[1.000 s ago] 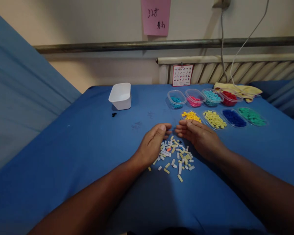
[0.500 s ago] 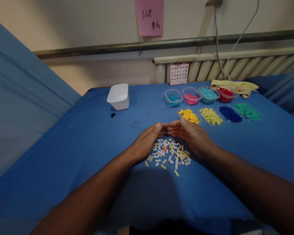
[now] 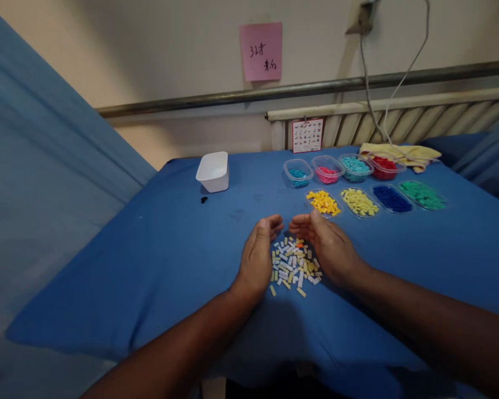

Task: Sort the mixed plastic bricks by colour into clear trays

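A loose pile of small white and pale yellow building bricks lies on the blue cloth, with one orange brick near its far edge. My left hand stands on its edge along the pile's left side, palm inward and fingers stretched out, touching the nearest bricks. On the other side my right hand curves round the pile's right and far edge, its fingers extended. A small gap separates the two sets of fingertips. Neither hand grips anything.
A white plastic tub stands at the back left, a small black piece in front of it. Several clear containers of sorted bricks, such as the yellow bricks, stand at the back right. Behind them lies a yellow cloth.
My left hand has swept rightward, pushing the left bricks into a tighter pile. The fingertips, touching before, are now apart. The view has shifted slightly.
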A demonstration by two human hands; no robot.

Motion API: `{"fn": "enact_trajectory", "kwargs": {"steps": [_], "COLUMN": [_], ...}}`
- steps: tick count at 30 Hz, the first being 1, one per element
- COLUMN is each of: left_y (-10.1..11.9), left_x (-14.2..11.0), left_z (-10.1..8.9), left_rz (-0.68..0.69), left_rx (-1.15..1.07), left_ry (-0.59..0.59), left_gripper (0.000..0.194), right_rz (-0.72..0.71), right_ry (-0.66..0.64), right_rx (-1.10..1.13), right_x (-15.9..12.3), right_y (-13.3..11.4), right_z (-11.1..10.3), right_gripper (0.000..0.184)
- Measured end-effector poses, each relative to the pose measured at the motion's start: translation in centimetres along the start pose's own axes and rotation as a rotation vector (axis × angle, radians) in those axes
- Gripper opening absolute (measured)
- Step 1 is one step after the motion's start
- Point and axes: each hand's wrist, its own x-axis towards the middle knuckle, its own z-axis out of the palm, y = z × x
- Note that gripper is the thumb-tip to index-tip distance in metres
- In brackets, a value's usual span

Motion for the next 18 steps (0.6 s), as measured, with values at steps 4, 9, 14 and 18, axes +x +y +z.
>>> {"fn": "enact_trajectory", "kwargs": {"steps": [4,9,14,18], "left_y": [0.2,-0.3,0.5,1.2], "left_x": [-0.7,-2.1,0.1,4.2], "left_z": [-0.3,1.4,1.1,0.8], "left_rz": [-0.015,0.026,0.073,0.062], "left_rx": [0.044,-0.064,-0.089,-0.112], "left_ry": [0.041,0.076,0.109,0.073], "left_gripper": [0.068,0.066,0.065,0.067], "right_rz": [-0.003,-0.018,-0.013,-0.001], "right_ry": [0.036,-0.035,0.017,-0.142], "right_rx": [-0.035,0.007,-0.037,-0.064], "right_x": [-0.7,-1.8,0.1,1.9], "right_y": [0.1,0.3,-0.9,-0.9], "right_z": [-0.4,0.2,0.2,1.2], "right_gripper": [0.063,0.065,0.065,0.069]}}
